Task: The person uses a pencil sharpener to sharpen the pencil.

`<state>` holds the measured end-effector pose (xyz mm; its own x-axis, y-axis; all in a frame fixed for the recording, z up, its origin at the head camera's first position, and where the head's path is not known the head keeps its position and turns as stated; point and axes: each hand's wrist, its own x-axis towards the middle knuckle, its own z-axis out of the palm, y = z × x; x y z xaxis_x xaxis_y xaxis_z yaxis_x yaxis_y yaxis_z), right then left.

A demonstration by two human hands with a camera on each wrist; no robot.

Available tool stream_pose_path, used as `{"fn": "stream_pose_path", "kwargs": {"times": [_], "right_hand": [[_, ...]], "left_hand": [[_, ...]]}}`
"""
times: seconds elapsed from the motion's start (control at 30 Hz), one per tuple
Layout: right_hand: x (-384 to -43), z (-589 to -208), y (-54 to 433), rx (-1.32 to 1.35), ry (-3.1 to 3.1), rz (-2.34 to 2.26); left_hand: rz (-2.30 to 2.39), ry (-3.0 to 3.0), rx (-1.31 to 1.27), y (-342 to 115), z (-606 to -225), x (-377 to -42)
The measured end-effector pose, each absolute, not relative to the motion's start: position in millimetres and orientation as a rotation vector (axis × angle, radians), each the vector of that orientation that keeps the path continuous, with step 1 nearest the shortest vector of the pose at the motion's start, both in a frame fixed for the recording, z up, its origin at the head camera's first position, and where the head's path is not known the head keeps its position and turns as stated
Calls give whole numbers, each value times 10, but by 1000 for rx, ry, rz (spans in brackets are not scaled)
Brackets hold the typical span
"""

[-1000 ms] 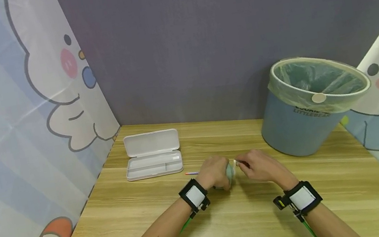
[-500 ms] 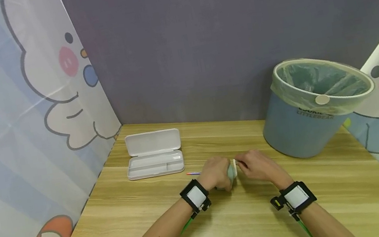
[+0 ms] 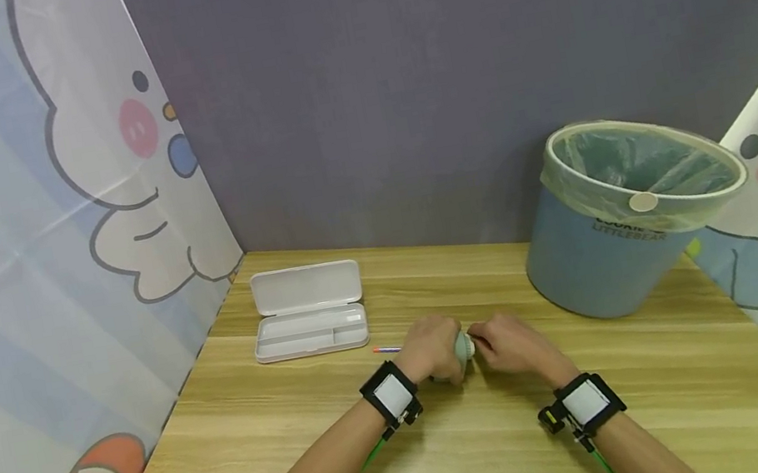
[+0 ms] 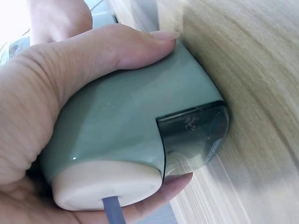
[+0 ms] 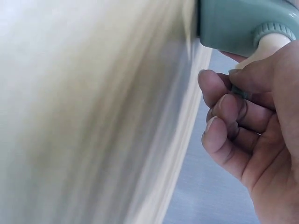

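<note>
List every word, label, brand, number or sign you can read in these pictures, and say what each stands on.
"LITTLEBEAR": on the blue bin.
"COOKIE", as it seems: just above that, partly covered by the liner.
Faint marks on the dark window of the green sharpener: too blurred to read.
Yellow label on the right wrist's black device: too small to read.
Marks at the left wrist view's upper left: too blurred to read.

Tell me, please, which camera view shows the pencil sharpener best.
The left wrist view: the sharpener is close and large, with its dark window and the inserted pencil visible. The right wrist view shows only the end with the crank; in the head view, the left hand mostly covers it.
</note>
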<state>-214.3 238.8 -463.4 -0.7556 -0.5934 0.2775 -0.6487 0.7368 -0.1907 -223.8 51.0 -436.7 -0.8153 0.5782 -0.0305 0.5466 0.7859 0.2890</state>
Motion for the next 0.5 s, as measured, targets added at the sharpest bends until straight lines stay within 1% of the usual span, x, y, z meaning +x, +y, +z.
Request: {"fn": "stream_pose_path", "kwargs": {"times": [0.2, 0.5], "right_hand": [[-2107, -4700, 2376, 946, -2796, 441], [-2063, -4689, 2370, 949, -2864, 470]], "left_hand": [[426, 2838, 904, 503, -4368, -2238], [421, 2848, 912, 513, -4381, -2240]]}}
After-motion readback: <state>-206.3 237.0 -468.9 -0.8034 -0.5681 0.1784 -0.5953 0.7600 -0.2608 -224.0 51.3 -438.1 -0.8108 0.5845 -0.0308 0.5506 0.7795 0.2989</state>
